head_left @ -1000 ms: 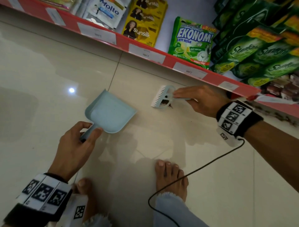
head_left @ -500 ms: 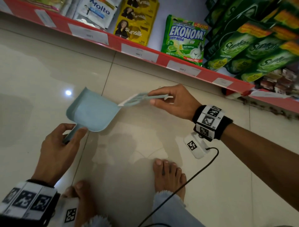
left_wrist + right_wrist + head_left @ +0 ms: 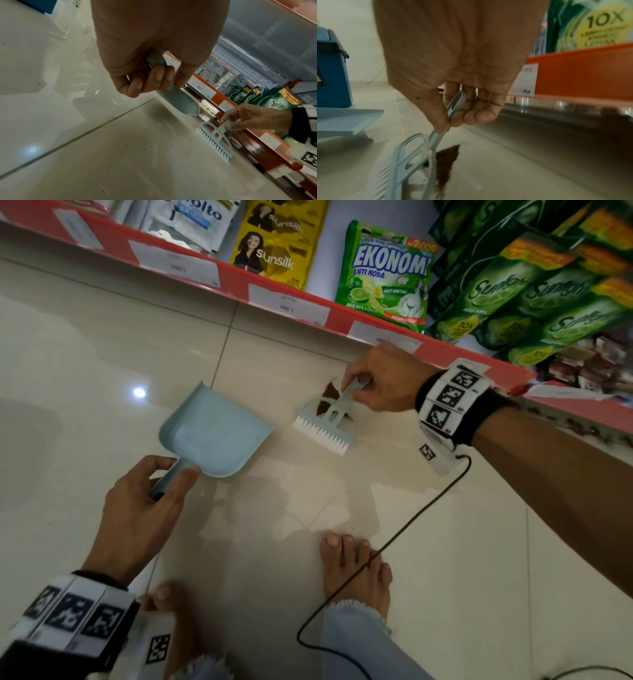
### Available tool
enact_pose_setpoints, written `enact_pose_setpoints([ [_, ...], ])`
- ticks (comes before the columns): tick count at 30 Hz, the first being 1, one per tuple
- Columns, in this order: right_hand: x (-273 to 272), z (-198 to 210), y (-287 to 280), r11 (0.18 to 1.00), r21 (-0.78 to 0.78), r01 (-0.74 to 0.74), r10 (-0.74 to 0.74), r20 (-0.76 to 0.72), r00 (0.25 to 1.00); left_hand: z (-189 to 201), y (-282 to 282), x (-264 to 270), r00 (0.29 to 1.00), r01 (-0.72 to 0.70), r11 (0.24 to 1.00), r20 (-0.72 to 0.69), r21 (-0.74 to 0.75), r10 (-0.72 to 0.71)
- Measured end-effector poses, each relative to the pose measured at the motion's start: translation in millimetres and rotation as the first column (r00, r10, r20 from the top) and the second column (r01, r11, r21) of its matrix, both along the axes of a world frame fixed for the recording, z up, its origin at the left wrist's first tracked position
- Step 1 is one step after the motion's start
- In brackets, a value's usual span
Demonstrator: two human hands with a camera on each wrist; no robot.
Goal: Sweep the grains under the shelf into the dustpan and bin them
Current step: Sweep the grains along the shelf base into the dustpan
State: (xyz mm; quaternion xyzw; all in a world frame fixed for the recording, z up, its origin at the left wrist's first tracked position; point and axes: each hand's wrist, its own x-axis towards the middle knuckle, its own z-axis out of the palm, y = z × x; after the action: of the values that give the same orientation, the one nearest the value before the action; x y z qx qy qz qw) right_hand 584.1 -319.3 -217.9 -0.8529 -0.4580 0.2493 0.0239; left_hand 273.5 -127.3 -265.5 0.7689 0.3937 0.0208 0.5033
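A small pile of dark brown grains [image 3: 329,392] [image 3: 447,161] lies on the tile floor just in front of the red shelf edge [image 3: 236,287]. My right hand [image 3: 383,380] [image 3: 453,112] pinches the handle of a light blue hand brush [image 3: 323,424] [image 3: 217,139] [image 3: 412,162], whose white bristles touch the floor on the near side of the grains. My left hand [image 3: 144,508] [image 3: 150,75] grips the handle of a light blue dustpan [image 3: 214,433] [image 3: 181,102] [image 3: 342,121], which sits left of the brush, its mouth facing the brush.
The shelf carries packets of Sunsilk [image 3: 274,244], Ekonomi [image 3: 387,275] and green Sunlight [image 3: 513,292]. A blue bin [image 3: 332,75] stands on the floor to the left. My bare feet [image 3: 356,573] and a black cable [image 3: 394,546] lie near the bottom.
My right hand swung the brush from the dustpan's mouth back toward the shelf and set it down by the grains. The dustpan stayed with my left hand, lowered toward the floor.
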Motion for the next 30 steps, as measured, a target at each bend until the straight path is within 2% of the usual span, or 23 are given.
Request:
enact_pose_setpoints([
  [2, 8.0, 6.1, 4.5, 0.999, -0.002, -0.04, 0.04, 0.078, 0.996, -1.3, -3.0, 2.2, 1.0, 0.002, 1.0, -0.002, 0.007, -0.002],
  [6, 11.2, 7.8, 4.4, 0.994, 0.026, -0.105, 0.101, 0.123, 0.987, -2.0, -6.1, 2.6, 1.0, -0.002, 1.0, -0.009, 0.013, 0.002],
  [10, 20.0, 27.6, -10.5, 0.993, 0.088, -0.074, 0.071, 0.044, 0.997, -1.6, -5.4, 2.1, 1.0, -0.01, 1.0, -0.012, 0.01, 0.01],
  [13, 25.8, 43.8, -19.5, 0.991, -0.081, -0.104, 0.101, -0.041, 0.994, -2.0, -5.6, 4.3, 1.0, -0.006, 1.0, -0.012, 0.011, 0.006],
  [16, 16.4, 37.5, -15.8, 0.974, -0.17, -0.148, 0.152, 0.007, 0.988, -2.4, -7.6, 7.9, 1.0, 0.001, 1.0, -0.008, 0.001, -0.001],
  [21, 4.3, 24.8, 0.7, 0.988, 0.012, -0.152, 0.147, 0.174, 0.974, -0.9, -13.0, 13.4, 0.999, 0.033, 0.999, -0.003, 0.001, -0.033],
  [23, 6.7, 28.1, 2.7, 0.99, 0.058, -0.13, 0.118, 0.178, 0.977, -1.3, -14.5, 14.1, 0.999, 0.04, 0.999, -0.003, 0.013, -0.04],
  [27, 5.8, 49.4, -4.3, 0.986, 0.159, -0.047, 0.035, 0.079, 0.996, -2.4, -15.5, 13.0, 1.0, 0.028, 1.0, 0.002, 0.004, -0.028],
  [30, 2.5, 66.3, -18.8, 0.962, 0.274, 0.002, -0.038, 0.125, 0.991, -2.6, -16.0, 13.1, 1.0, 0.021, 1.0, -0.002, 0.017, -0.021],
])
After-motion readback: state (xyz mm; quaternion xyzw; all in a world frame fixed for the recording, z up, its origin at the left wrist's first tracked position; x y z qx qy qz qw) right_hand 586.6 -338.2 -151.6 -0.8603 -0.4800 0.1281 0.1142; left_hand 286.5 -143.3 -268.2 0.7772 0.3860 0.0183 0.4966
